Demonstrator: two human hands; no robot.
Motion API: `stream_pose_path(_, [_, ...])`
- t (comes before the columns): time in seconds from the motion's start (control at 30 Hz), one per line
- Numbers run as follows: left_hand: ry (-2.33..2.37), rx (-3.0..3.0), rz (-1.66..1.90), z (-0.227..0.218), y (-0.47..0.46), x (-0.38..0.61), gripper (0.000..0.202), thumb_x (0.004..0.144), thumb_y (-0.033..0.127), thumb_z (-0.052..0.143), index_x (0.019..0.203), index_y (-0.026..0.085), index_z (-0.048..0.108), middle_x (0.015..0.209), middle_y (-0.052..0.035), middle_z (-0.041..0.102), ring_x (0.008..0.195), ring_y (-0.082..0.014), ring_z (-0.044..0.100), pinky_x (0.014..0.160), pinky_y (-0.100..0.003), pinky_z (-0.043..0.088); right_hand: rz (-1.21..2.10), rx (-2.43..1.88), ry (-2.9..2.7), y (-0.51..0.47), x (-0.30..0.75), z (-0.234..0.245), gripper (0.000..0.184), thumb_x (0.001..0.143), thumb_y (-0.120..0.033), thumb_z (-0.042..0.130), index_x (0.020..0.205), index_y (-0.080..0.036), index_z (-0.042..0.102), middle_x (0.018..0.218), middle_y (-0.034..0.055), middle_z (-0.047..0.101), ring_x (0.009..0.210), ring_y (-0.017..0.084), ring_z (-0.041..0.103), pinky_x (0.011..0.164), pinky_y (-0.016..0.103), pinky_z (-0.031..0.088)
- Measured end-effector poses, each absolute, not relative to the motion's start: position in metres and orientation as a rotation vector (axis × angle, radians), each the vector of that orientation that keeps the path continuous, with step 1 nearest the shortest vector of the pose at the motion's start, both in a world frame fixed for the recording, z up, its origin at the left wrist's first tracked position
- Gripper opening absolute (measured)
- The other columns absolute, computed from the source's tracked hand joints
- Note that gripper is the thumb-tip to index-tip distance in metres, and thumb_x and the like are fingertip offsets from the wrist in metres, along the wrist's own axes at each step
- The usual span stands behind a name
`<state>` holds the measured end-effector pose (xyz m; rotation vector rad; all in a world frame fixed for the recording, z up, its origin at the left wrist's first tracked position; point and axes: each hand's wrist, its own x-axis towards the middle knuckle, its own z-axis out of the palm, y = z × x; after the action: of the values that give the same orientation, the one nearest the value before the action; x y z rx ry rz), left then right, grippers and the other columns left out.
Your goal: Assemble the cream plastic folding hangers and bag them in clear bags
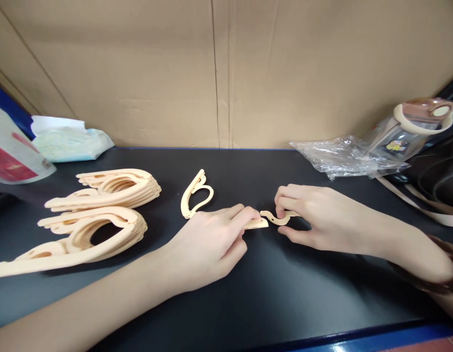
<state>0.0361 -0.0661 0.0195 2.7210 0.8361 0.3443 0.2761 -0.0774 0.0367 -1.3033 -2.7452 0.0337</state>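
My left hand (215,239) is closed around a flat beige plastic piece, a folding hanger part (257,224), whose end sticks out past the fingers. Just right of it, my right hand (310,215) pinches a small wavy beige piece, apparently a hanger hook (277,219), between thumb and fingers. The two pieces lie close together; whether they touch I cannot tell. A single folded hanger (197,194) rests on the table behind my left hand. At the left lie two stacks of folded beige hangers, a rear stack (116,190) and a front stack (101,239).
The black table (270,298) ends at a tall cardboard panel (167,78). A tissue pack (70,139) and a red-and-white cup (17,146) stand at the back left. A crinkled clear plastic bag (332,154) and a strapped drinking bottle (402,134) are at the back right.
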Motion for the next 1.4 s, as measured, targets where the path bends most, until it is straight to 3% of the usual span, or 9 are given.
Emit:
stream_pose_path(0.1, [0.846,2.714,0.335,0.020,-0.067,0.036,0.026,0.090,0.015,0.037,0.112,0.022,0.050,0.099,0.0019,0.061,0.077,-0.0153,0.060,0.063,-0.027,0.043,-0.036,-1.245,-2.692,-0.077,0.274,0.032,0.020,0.087,-0.039,0.060,0.086,-0.019,0.059,0.090,0.0020,0.059,0.076,0.017,0.055,0.070,0.031,0.042])
stream_pose_path(0.27, [0.888,2.684,0.379,0.017,-0.065,0.038,0.022,0.101,0.031,0.032,0.105,0.023,0.051,0.098,0.0039,0.065,0.079,-0.0145,0.063,0.064,-0.026,0.044,-0.069,-1.185,-2.606,-0.078,0.269,0.029,0.017,0.091,-0.024,0.052,0.079,-0.018,0.062,0.087,0.0025,0.061,0.078,0.016,0.055,0.072,0.030,0.042])
stream_pose_path(0.57, [0.950,2.551,0.499,0.015,-0.062,0.039,0.019,0.100,0.030,0.036,0.101,0.021,0.053,0.092,0.0042,0.065,0.077,-0.0116,0.062,0.065,-0.023,0.044,0.352,-1.239,-2.368,-0.082,0.259,0.037,0.011,0.086,-0.023,0.057,0.076,-0.020,0.059,0.086,0.0009,0.064,0.083,0.016,0.055,0.074,0.029,0.043])
stream_pose_path(0.73, [0.965,2.502,0.530,0.012,-0.062,0.037,0.022,0.100,0.032,0.038,0.118,0.025,0.049,0.098,0.0050,0.067,0.081,-0.0112,0.064,0.069,-0.022,0.045,0.605,-1.246,-2.310,-0.081,0.261,0.034,0.014,0.088,-0.032,0.058,0.080,-0.021,0.062,0.085,-0.0008,0.066,0.079,0.015,0.059,0.075,0.029,0.044])
stream_pose_path(0.93, [0.882,2.483,0.538,0.008,-0.060,0.035,0.022,0.100,0.030,0.037,0.120,0.029,0.046,0.109,0.0071,0.065,0.090,-0.0094,0.063,0.074,-0.020,0.044,0.956,-1.358,-2.164,-0.083,0.258,0.037,0.015,0.086,-0.035,0.060,0.080,-0.022,0.065,0.077,-0.0041,0.066,0.063,0.011,0.057,0.062,0.024,0.044])
stream_pose_path(1.07, [0.875,2.466,0.536,0.010,-0.060,0.035,0.018,0.100,0.029,0.037,0.116,0.029,0.047,0.105,0.0075,0.066,0.087,-0.0100,0.064,0.071,-0.021,0.044,1.083,-1.360,-2.098,-0.085,0.255,0.039,0.016,0.085,-0.035,0.061,0.080,-0.021,0.065,0.079,-0.0041,0.066,0.052,0.007,0.051,0.052,0.021,0.041])
stream_pose_path(1.13, [0.886,2.461,0.530,0.011,-0.061,0.035,0.017,0.100,0.029,0.036,0.114,0.029,0.047,0.103,0.0069,0.066,0.086,-0.0110,0.064,0.069,-0.022,0.044,1.096,-1.345,-2.080,-0.085,0.254,0.039,0.018,0.087,-0.036,0.059,0.080,-0.020,0.064,0.081,-0.0022,0.067,0.057,0.009,0.054,0.054,0.022,0.043])
stream_pose_path(1.27, [0.924,2.462,0.516,0.013,-0.062,0.037,0.017,0.100,0.030,0.035,0.112,0.028,0.048,0.098,0.0054,0.067,0.080,-0.0126,0.064,0.064,-0.023,0.044,1.097,-1.304,-2.049,-0.083,0.254,0.037,0.021,0.087,-0.037,0.060,0.076,-0.019,0.062,0.080,0.0004,0.067,0.077,0.015,0.061,0.074,0.027,0.047])
stream_pose_path(1.4, [0.945,2.476,0.534,0.013,-0.062,0.038,0.018,0.100,0.031,0.035,0.110,0.027,0.049,0.090,0.0051,0.068,0.072,-0.0122,0.063,0.061,-0.023,0.043,1.155,-1.279,-2.053,-0.082,0.257,0.032,0.021,0.088,-0.040,0.057,0.085,-0.020,0.063,0.080,-0.0001,0.064,0.075,0.014,0.059,0.073,0.028,0.047])
